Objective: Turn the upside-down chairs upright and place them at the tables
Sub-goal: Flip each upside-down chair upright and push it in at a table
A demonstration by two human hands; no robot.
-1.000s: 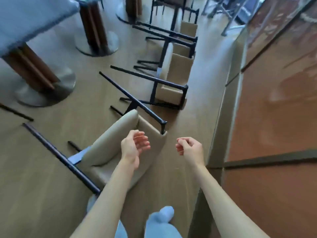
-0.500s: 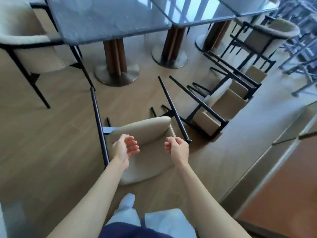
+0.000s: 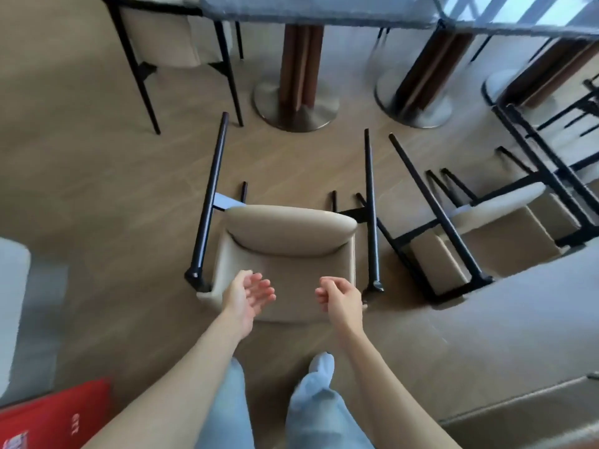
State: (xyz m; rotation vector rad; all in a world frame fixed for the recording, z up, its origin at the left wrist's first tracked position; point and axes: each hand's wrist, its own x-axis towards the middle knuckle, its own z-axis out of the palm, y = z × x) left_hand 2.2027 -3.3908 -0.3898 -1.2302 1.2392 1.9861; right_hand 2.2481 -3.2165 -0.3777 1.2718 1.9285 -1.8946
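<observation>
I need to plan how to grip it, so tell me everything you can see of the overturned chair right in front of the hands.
The overturned chair lies on the wooden floor with its beige upholstered seat underside facing up and a padded, curved back beyond it. Thin black metal legs point away toward the table pedestals, one on each side, with shorter leg tips showing between them. It looks intact. The left hand and right hand hover over its near edge; no grip is visible. Another overturned chair lies close on its right.
</observation>
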